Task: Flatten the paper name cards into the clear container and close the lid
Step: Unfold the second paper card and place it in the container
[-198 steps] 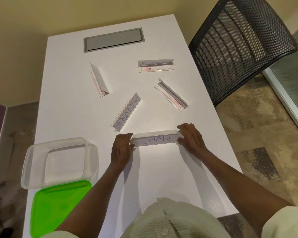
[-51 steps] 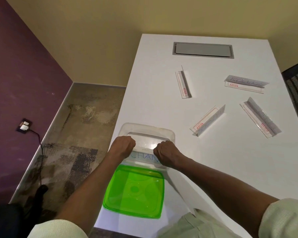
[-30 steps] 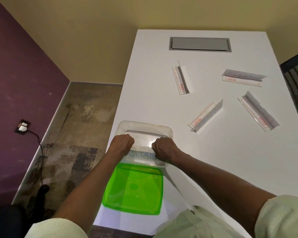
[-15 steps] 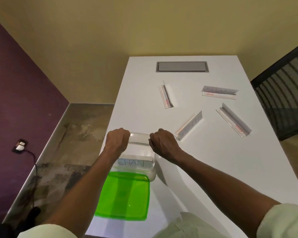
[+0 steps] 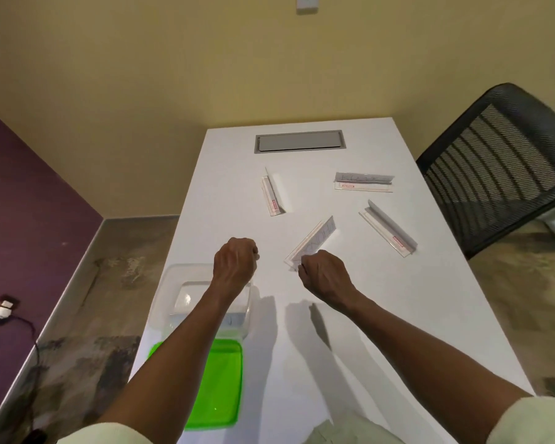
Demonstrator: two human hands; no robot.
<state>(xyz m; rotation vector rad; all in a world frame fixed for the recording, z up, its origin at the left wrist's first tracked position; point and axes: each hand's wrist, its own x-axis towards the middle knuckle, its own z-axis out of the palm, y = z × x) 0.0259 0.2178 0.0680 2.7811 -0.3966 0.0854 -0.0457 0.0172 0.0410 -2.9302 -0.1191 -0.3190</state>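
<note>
Four folded paper name cards sit tented on the white tabletop, none flattened yet. Nearest card lies diagonal, its near end just beside the right hand, at 12 o'clock from it. Others: one at 11 o'clock, one at 1 o'clock, one at 2 o'clock, all well apart from both hands. Clear container sits at 9 o'clock near the tabletop's left edge, something pale and flat inside, mostly hidden by the left forearm. Green lid lies off, touching or just beside the container's near side.

Handling guess: cards are light, thin, springy at the crease; they likely slide on the smooth top and pop back up. Best hold looks like pinching both short ends, then pressing the fold down.

Left hand hovers over the container's far rim, fingers curled loosely, holding nothing. Right hand is curled too, knuckles up, fingertips at the card's end; contact can't be told. Both forearms stretch forward, roughly parallel.
</note>
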